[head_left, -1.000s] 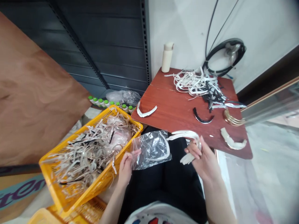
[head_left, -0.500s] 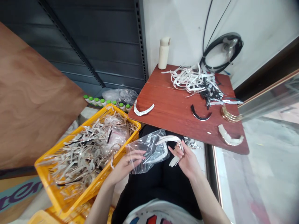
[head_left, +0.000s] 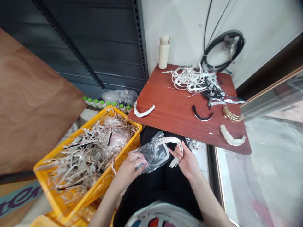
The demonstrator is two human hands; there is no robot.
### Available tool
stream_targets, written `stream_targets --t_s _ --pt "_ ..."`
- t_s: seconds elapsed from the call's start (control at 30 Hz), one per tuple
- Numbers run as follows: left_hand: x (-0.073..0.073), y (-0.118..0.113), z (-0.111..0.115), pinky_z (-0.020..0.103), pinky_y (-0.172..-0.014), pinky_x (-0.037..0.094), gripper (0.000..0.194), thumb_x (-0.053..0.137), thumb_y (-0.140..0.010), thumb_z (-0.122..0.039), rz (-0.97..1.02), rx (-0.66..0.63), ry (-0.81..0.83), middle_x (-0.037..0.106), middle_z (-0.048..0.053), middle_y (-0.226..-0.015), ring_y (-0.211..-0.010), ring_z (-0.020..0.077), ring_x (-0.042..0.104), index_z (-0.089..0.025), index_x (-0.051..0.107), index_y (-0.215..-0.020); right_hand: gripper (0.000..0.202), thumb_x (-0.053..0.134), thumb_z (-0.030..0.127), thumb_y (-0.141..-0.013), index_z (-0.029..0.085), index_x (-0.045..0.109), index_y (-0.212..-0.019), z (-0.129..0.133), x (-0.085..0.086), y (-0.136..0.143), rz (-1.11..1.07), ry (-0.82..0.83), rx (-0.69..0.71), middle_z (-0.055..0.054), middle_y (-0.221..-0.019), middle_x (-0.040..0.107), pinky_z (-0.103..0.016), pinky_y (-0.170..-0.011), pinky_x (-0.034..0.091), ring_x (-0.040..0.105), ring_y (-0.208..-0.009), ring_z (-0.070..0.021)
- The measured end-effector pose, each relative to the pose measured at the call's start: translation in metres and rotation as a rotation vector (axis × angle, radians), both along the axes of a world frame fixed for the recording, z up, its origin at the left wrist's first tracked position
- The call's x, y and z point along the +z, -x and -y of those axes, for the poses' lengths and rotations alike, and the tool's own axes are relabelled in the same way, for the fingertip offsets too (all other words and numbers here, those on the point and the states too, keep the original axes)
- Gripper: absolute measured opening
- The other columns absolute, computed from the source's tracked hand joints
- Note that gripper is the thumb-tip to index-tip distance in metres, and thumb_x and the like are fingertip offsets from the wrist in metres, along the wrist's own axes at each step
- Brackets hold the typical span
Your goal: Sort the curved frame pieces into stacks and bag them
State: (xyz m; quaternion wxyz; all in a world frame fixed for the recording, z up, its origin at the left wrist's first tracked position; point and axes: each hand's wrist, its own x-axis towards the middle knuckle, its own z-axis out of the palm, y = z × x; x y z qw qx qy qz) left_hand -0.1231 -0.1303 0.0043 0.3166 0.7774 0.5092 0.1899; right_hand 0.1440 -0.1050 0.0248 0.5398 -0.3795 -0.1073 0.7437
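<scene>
Over my lap, my left hand [head_left: 132,164] has its fingers curled round the near end of a clear plastic bag [head_left: 151,154]. A white curved strip shows inside the bag. My right hand [head_left: 188,160] grips a bundle of white and silver curved strips [head_left: 174,139], bent like a hook. The bundle's upper end reaches over the bag's far edge; whether it is inside cannot be made out. Its lower ends hang below my right fingers.
A yellow crate [head_left: 92,197] heaped with strips stands at left. On the red-brown table [head_left: 165,97] are a tangle of white strips [head_left: 187,78], a black curved bundle [head_left: 202,118], a gold one [head_left: 232,115], a white bundle [head_left: 143,113] and a cream bottle [head_left: 163,53].
My left fingers have gone from lying stretched on the bag to curling round it, and the plastic is more bunched. My right hand keeps its hold on the bundle, barely shifted.
</scene>
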Motion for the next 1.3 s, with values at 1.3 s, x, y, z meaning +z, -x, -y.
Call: stream_targets --t_s 1.3 --pt "0.029 -0.024 0.002 0.026 -0.071 0.045 0.024 0.064 -0.088 -0.039 0.545 0.099 0.273 0.063 0.002 -0.075 -0.072 0.0145 0.058 -0.019 0.064 -0.075 0.037 0.073 0.051 -0.081 0.018 0.06 -0.07 0.004 0.024 -0.012 0.039 0.062 0.14 0.008 -0.049 0.033 -0.027 -0.06 0.042 0.02 -0.049 -0.0091"
